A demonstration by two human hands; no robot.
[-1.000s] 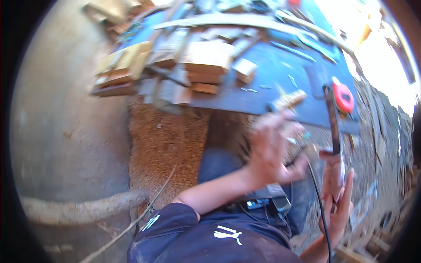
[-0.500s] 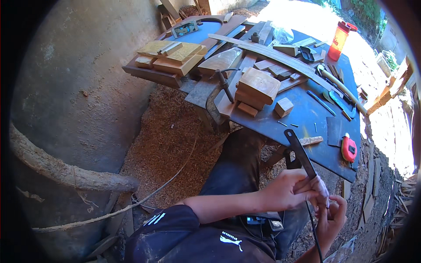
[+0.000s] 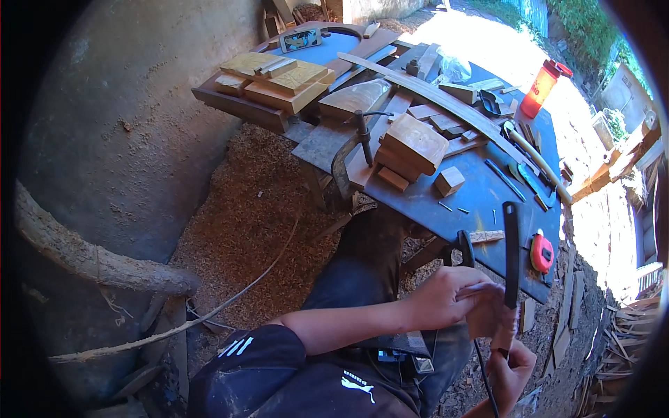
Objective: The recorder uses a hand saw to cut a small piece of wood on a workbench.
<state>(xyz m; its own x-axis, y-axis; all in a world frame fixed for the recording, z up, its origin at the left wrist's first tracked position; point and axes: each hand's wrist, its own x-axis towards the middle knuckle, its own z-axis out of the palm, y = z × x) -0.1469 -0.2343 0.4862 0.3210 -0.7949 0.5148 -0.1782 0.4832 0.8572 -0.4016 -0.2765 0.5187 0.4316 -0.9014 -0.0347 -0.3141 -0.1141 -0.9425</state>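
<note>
In front of my lap, my left hand (image 3: pixel 449 298) is closed, pinching a pinkish-brown sheet (image 3: pixel 486 319) that looks like paper or cloth. That sheet lies around or against the lower part of a long, flat black tool (image 3: pixel 512 251). The tool is held nearly upright, its rounded top end pierced by a small hole. Below, my right hand (image 3: pixel 510 373) has its fingers closed at the tool's lower end and the sheet's bottom edge. The tool's kind is unclear because the sheet covers its lower part.
The dark workbench (image 3: pixel 446 219) bears a wood block (image 3: pixel 449 181), stacked boards (image 3: pixel 411 146), a clamp (image 3: pixel 362 136), several nails, a red tape measure (image 3: pixel 541 253), a hammer (image 3: pixel 540 157) and a red bottle (image 3: pixel 543 89). A phone (image 3: pixel 300 40) stands at the back. A branch (image 3: pixel 104 261) juts in from the left.
The black tool has swung from leaning left to nearly upright. My right hand has moved down and left to its lower end, and more of the sheet now shows.
</note>
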